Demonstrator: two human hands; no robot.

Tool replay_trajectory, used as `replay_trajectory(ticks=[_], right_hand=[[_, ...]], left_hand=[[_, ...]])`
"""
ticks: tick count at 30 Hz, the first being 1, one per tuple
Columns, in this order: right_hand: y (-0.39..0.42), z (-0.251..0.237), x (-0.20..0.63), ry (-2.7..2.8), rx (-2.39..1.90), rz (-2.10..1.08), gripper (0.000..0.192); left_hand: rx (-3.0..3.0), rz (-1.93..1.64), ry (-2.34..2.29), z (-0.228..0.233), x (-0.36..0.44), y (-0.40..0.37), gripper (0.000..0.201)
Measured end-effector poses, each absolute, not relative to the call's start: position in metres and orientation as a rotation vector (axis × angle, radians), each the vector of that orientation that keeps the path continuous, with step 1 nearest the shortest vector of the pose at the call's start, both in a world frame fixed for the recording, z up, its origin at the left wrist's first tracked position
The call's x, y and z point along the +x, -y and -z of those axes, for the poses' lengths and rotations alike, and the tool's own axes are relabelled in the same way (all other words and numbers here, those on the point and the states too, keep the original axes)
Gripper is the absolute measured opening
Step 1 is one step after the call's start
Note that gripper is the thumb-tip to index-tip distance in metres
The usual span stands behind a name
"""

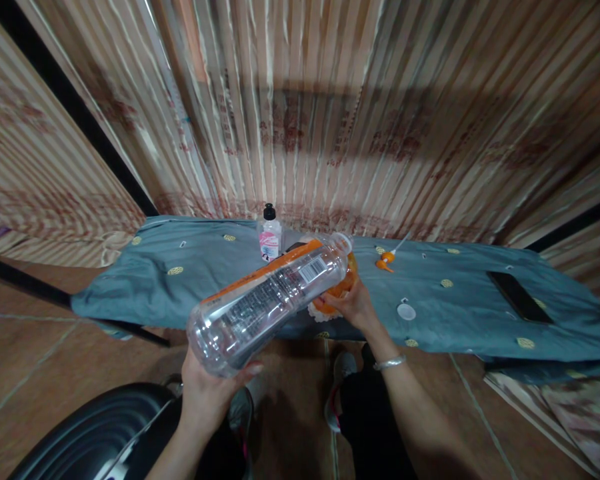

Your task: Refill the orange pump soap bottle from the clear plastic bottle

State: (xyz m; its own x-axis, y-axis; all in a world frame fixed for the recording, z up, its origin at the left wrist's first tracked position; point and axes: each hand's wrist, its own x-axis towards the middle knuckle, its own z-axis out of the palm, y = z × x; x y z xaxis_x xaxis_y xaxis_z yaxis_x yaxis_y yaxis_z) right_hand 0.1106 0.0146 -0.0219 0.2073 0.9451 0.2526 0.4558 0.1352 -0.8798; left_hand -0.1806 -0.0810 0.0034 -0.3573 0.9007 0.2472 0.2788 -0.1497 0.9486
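Over the counter, frame centre: a clear bottle lies tilted, mouth toward 1 o'clock.
Left hand: grip clamped on the bottle's base at 7 o'clock, apparently tipping it to pour.
Right hand: grip closed around an orange container touching the mouth, seemingly steadying it.
Surroundings: pump head at 2 o'clock; small bottle at 12; phone at 3.

Striped, patterned curtains behind a blue-clothed table — brown tiled floor below.
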Motion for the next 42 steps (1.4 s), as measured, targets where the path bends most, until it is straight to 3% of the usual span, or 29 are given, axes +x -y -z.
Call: replay_trajectory(ticks=[42], right_hand=[[-0.015,0.022,0.111,1.379,-1.479,-0.64,0.072]], left_hand=[[1.386,-1.554,-1.674,-0.01,-0.18,0.078,0.079]])
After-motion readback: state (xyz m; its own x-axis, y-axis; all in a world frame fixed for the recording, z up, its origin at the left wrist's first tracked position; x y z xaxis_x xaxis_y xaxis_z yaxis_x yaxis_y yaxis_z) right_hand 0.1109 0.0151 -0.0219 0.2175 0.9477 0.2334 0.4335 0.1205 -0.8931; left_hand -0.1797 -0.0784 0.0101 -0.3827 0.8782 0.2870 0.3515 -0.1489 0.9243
